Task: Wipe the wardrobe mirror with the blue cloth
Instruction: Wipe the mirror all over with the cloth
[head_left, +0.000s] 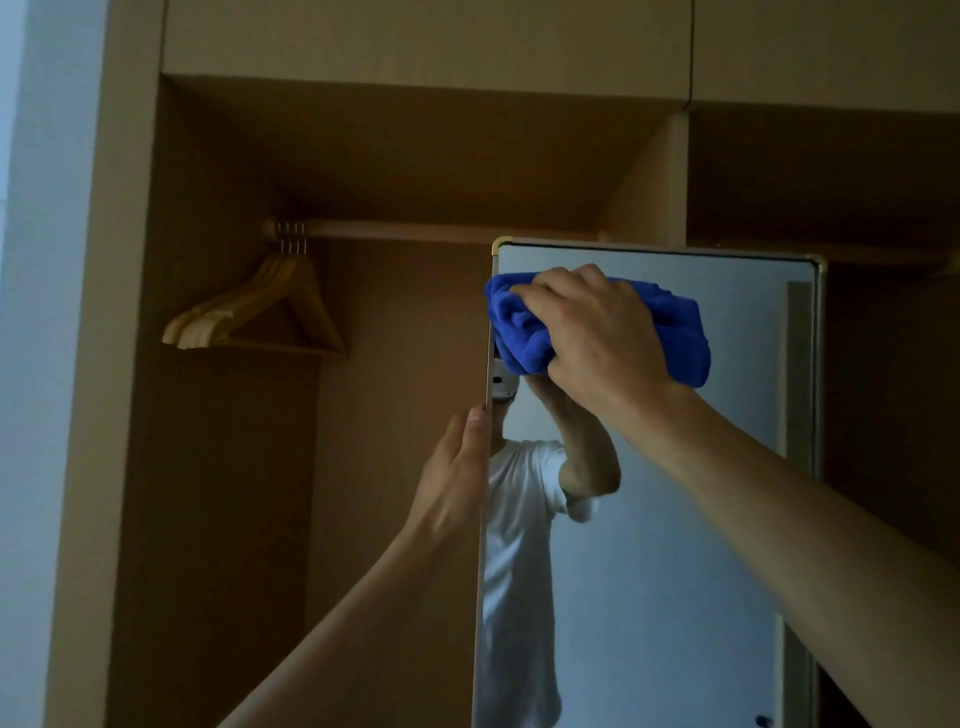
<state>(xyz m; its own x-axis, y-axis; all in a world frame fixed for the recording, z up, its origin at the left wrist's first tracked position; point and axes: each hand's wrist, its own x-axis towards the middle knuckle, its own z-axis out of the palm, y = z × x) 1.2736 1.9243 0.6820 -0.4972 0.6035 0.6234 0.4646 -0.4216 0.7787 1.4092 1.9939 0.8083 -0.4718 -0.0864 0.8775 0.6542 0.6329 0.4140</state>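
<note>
While the right hand (597, 332) reaches up from the lower right, its fingers are curled over the bunched blue cloth (524, 332) and press it flat against the glass of the mirror (675, 519). The cloth sits in the mirror's upper left corner, just under the top rim, and its left folds reach the left edge. Lower down that same edge the left hand (457, 478) rests on the panel. Its thumb lies upright along the front rim, and its fingers pass behind the panel out of sight, so it seems to pinch the edge between thumb and fingers. The mirror stands in front of an open wardrobe (135, 364) and is angled a little towards the camera. In the glass is a reflection (519, 499) of the person's white T-shirt and raised arm. Inside the dim left compartment, a bunch of wooden hangers (254, 312) hangs at the left end of the rail (441, 231), well apart from both hands.
</note>
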